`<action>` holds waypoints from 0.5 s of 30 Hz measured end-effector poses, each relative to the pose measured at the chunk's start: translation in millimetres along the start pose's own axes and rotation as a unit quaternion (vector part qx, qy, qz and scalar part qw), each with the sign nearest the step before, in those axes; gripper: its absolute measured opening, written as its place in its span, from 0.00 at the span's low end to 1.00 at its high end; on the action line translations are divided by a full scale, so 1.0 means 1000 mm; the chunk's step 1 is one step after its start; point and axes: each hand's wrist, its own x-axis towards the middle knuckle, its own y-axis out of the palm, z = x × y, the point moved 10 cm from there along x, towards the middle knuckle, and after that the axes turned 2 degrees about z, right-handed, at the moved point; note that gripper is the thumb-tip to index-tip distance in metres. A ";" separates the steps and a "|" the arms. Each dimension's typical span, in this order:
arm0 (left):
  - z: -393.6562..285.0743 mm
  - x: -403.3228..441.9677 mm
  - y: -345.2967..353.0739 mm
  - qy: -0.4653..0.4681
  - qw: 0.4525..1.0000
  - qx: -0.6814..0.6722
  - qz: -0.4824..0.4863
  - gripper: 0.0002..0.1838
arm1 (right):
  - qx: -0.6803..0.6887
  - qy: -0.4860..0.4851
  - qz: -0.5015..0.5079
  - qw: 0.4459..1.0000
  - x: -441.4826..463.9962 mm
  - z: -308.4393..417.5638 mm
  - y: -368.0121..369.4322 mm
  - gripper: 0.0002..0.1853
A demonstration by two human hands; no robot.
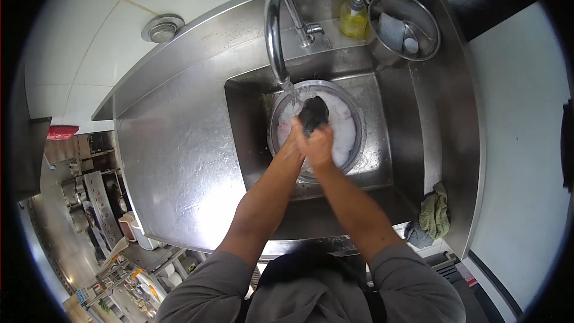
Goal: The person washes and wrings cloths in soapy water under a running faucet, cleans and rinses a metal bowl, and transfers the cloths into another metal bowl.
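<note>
Both my hands are closed together on a dark cloth [314, 113] above a round basin [360, 137] of white suds. My left hand [297, 137] grips the cloth from the left side. On the right, my right hand [320, 143] is wrapped round its lower part. The fingers are slightly blurred. Water runs from the curved faucet [273, 36] just beyond the cloth, at the basin's upper left. The basin stands inside the steel sink [376, 155].
A yellow soap bottle [354, 19] and a steel pot [435, 36] holding a sponge stand behind the sink. Green cloth [434, 212] hangs at the right front edge. Steel counter [179, 137] extends left. Shelves [143, 287] with kitchen items are at lower left.
</note>
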 end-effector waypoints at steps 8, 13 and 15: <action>0.002 -0.024 -0.032 -0.056 0.956 0.269 0.106 0.23 | -0.315 0.087 0.132 0.936 0.052 -0.098 -0.064 0.29; 0.065 0.031 -0.120 0.047 0.836 0.540 0.084 0.24 | -0.249 0.170 -0.035 0.953 0.031 -0.114 -0.131 0.18; 0.044 0.059 -0.128 0.202 0.746 0.635 -0.005 0.23 | -0.240 0.167 0.012 0.956 0.019 -0.123 -0.119 0.17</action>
